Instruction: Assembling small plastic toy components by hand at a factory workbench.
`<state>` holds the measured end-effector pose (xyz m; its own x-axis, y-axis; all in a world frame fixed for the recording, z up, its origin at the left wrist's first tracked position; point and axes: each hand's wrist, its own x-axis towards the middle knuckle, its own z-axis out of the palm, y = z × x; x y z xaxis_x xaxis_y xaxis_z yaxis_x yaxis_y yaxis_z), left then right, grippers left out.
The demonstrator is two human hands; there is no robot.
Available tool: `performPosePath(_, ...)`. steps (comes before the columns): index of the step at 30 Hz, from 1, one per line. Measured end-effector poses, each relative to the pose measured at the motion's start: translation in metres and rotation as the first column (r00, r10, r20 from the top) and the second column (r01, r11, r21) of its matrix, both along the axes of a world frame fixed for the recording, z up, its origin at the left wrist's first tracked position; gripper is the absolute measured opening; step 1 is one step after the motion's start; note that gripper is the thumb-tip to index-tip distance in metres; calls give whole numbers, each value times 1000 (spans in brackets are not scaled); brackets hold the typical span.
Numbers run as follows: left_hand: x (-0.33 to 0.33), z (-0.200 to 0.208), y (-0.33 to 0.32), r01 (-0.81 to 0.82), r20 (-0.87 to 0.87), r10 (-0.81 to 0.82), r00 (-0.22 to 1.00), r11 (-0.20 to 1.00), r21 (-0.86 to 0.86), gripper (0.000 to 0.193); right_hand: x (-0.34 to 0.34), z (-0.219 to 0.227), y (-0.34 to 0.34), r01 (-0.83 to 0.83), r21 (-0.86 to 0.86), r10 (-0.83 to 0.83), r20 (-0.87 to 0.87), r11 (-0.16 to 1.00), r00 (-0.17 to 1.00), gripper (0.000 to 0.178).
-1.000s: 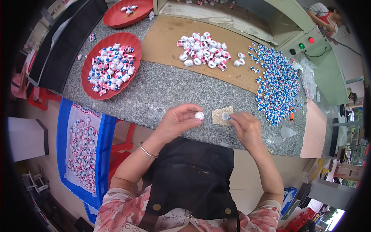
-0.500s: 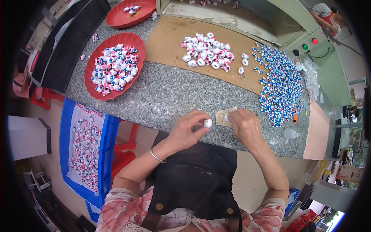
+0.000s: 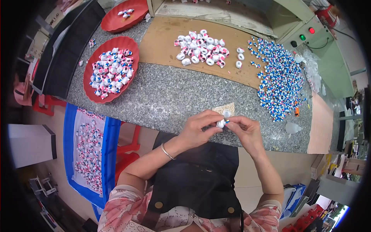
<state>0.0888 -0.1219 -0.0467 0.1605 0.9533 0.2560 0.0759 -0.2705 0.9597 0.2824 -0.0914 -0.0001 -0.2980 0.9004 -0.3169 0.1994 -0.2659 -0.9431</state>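
Near the front edge of the grey speckled counter, my left hand (image 3: 201,127) pinches a small white plastic figure part (image 3: 220,124) between thumb and fingers. My right hand (image 3: 247,132) meets it from the right, its fingertips closed on a tiny blue piece (image 3: 227,121) that touches or nearly touches the white part. Just beyond the fingertips, a small round white cup (image 3: 227,113) sits on a tan textured pad (image 3: 218,109). My fingers cover part of both small pieces.
A brown board (image 3: 154,42) bears a heap of white-and-pink parts (image 3: 203,48). Right of it spreads a pile of small blue pieces (image 3: 280,77). At left, a scalloped red bowl (image 3: 88,79) holds assembled figures; a blue crate (image 3: 112,147) stands below. A machine (image 3: 324,58) stands back right.
My right hand has left the white cup and come toward my left hand, now with a tiny blue piece. My left hand has moved right with the white part.
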Motion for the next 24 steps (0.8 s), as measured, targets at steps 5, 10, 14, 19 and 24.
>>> performPosePath(5, -16, 5, 9, 317, 276, -253, 927, 922, -222, 26, -1, 18, 1, -306, 520, 197, 255, 798, 947, 10)
performPosePath(10, -17, 19, 5, 392, 376, -250, 892, 844, -367, 22, -9, 20, -4, -314, 596, 185, 269, 739, 945, 11)
performPosePath(14, -28, 13, 1, 315, 250, -230, 940, 868, -383, 21, -20, 16, -5, -334, 619, 169, 311, 710, 935, 12)
performPosePath(19, -76, 31, 15, 7, 119, 29, 992, 958, -288, 17, -18, 10, 47, -271, 464, 190, 215, 843, 958, 15)
performPosePath(24, -186, 69, 22, -528, -475, 716, 511, 698, 484, 29, 55, -31, 149, -298, 819, -392, 513, 490, 764, 16)
